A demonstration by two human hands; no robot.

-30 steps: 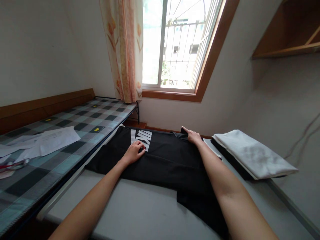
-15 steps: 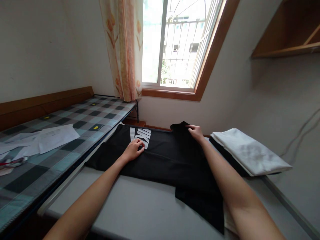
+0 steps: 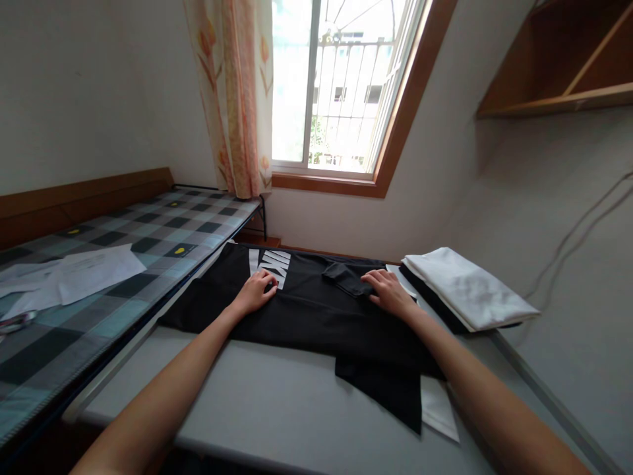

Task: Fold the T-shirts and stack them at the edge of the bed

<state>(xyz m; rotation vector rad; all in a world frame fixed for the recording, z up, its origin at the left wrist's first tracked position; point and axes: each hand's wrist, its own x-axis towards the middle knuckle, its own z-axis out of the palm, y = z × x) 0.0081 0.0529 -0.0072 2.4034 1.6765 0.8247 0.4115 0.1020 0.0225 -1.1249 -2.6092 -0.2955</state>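
Observation:
A black garment [image 3: 306,316] with white block lettering lies across the grey-white table [image 3: 257,396]. My left hand [image 3: 256,291] rests on it beside the lettering, fingers curled with thumb and fingertips close together; whether cloth is pinched there is too small to tell. On the garment's right part, my right hand [image 3: 389,290] lies with its fingers spread on the cloth, next to a folded-over black flap [image 3: 349,278]. One black sleeve-like corner hangs toward the table's near side, and white cloth [image 3: 438,406] shows beside it.
Folded white cloth [image 3: 469,287] over dark cloth sits at the table's right back. To the left is a checkered mattress [image 3: 198,231] with papers [image 3: 101,272] on it. A curtain [image 3: 242,99] and window are behind; a wooden shelf [image 3: 558,102] hangs upper right.
My right hand has come down from the raised black edge and let it go; the edge now lies folded over. My left hand stays by the lettering. The view has shifted slightly.

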